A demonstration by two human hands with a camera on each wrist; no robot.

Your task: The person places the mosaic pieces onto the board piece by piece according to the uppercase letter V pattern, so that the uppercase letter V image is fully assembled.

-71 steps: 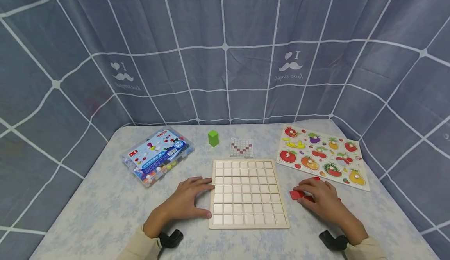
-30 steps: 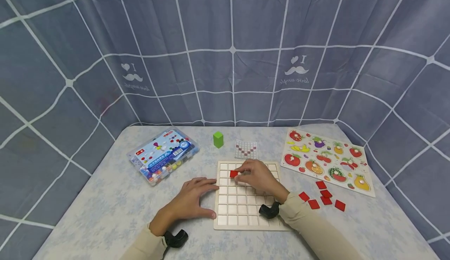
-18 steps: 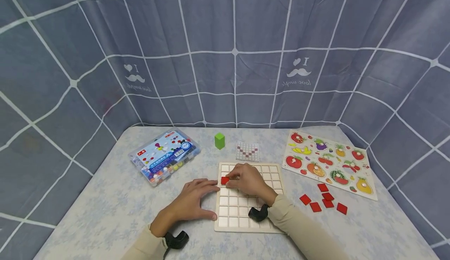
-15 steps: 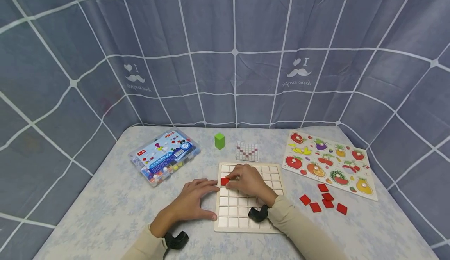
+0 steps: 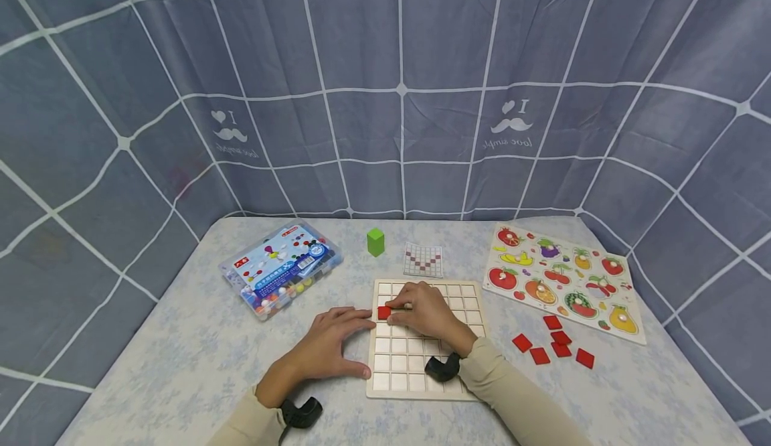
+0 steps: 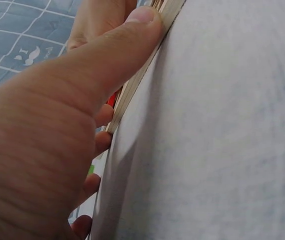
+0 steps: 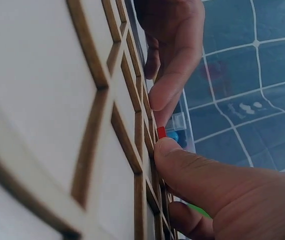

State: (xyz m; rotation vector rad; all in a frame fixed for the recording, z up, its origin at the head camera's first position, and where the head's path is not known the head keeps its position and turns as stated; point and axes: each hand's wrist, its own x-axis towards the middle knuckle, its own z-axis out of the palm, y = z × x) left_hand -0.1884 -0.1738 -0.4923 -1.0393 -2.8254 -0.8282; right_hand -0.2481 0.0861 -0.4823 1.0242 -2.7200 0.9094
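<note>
One plastic box with a blue printed label lies at the left of the surface, set at an angle; we see coloured balls through its near wall. Next, we locate the left hand, fingers extended and spread, grasping nothing; its thumb and fingertips touch the left edge of the grid board. A green block stands upright beyond the board's far left corner. We find the red tile in the board's leftmost column, third row from the far edge. We cannot tell whether it is fully seated in its cell. The right hand reaches over the board from the right and pinches this tile between thumb and finger. Just beyond the board's far edge we note a small card printed with a grid and a V of dark squares. Right of the board, we count six loose tiles, also red; two touch or overlap, we cannot tell which. Beyond these, a fruit puzzle lies flat and angled.
</note>
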